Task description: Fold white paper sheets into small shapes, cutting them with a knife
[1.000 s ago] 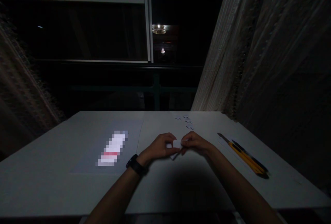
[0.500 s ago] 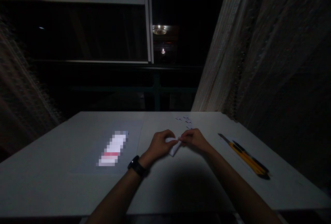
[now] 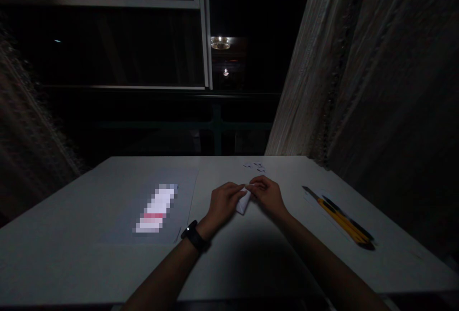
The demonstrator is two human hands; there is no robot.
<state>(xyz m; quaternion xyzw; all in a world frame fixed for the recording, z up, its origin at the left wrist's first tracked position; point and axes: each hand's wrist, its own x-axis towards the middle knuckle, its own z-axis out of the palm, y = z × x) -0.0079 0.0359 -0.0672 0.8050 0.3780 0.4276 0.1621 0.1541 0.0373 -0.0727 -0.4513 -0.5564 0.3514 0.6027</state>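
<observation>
A small folded piece of white paper (image 3: 243, 205) is between my two hands, just above or on the white table; I cannot tell which. My left hand (image 3: 226, 202), with a dark watch on its wrist, pinches the paper's upper left edge between thumb and fingers. On the other side, my right hand (image 3: 266, 193) closes its thumb and fingertips on the paper's upper corner. Both sets of fingertips nearly meet there and cover part of the paper. Beyond the hands lie several tiny folded paper pieces (image 3: 258, 164).
At left, a phone with a lit, blurred screen (image 3: 158, 208) rests on a paper sheet (image 3: 120, 227). A yellow utility knife (image 3: 346, 222) and a dark pen (image 3: 332, 204) lie at right on a paper strip. Curtains (image 3: 297, 81) hang behind the white table (image 3: 215, 272).
Both hands have shifted slightly on the folded paper, the left fingers now stretching flatter along its edge. The paper's creased lower face shows more. The hands still hold it.
</observation>
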